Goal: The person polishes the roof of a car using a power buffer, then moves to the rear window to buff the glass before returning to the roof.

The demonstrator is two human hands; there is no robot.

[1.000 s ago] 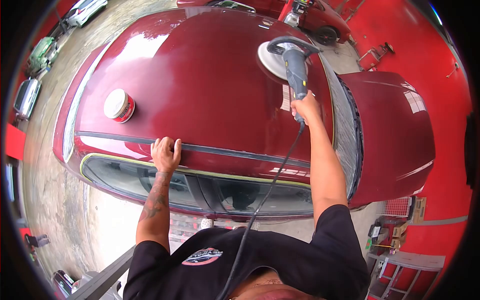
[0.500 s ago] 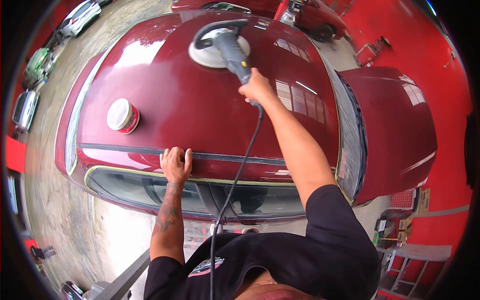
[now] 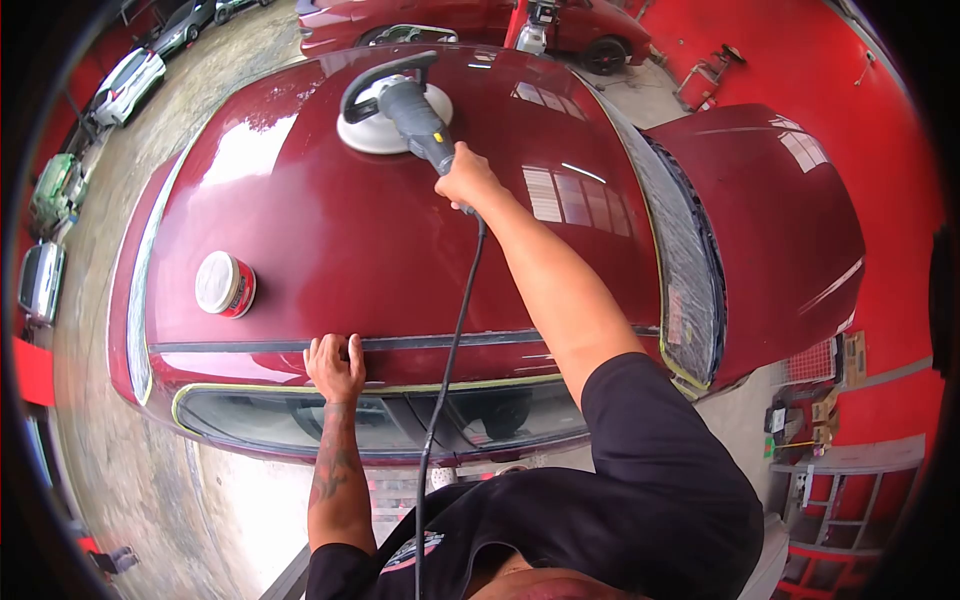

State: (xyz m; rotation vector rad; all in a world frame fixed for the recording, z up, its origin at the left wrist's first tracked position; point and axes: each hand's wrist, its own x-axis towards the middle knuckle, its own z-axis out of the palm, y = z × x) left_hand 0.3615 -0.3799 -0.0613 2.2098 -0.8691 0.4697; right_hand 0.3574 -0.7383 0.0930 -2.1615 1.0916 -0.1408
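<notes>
My right hand [image 3: 467, 178] is wrapped round the grey handle end of a car polisher [image 3: 415, 118]. The polisher's white round pad [image 3: 375, 138] lies against the far part of the dark red car roof [image 3: 380, 250]. A black D-shaped handle curves over its head, untouched. From the grip a black power cord [image 3: 458, 345] hangs down across the roof edge and past my chest. My left hand [image 3: 336, 368] rests on the near roof edge by the black trim strip, thumb apart from the fingers, holding nothing.
A red tub with a white lid [image 3: 220, 284] stands on the roof at the left. Plastic sheeting and yellow tape cover the windshield [image 3: 690, 270]. Another red car [image 3: 480, 30] is behind. A metal stand [image 3: 850, 480] and boxes [image 3: 826, 415] are at the right.
The polisher in my right hand has shifted left over the roof. My left hand stays at the roof edge. The whole view has tilted, so the car sits lower in it.
</notes>
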